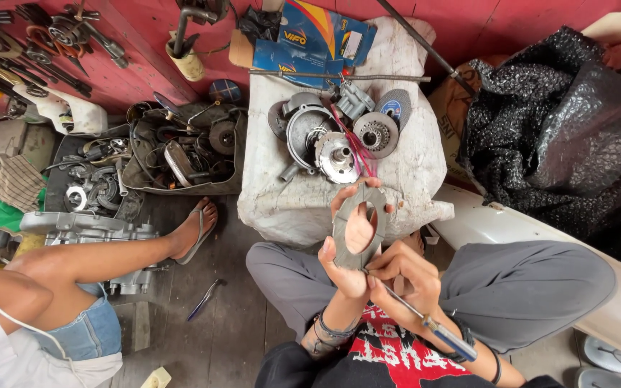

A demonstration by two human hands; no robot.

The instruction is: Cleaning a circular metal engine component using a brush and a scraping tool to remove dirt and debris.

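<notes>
Cluttered workshop floor, left hand (346,262) fingers gripping grey ring plate (359,224), right hand (402,276) clasping screwdriver (425,323)

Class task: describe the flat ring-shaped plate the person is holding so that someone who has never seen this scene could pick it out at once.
Find the pale padded stool loaded with metal engine parts. Just below its front edge, the left hand holds up a flat grey ring plate. Unlike the bulky parts on the stool, it is thin, with an open centre.
</notes>
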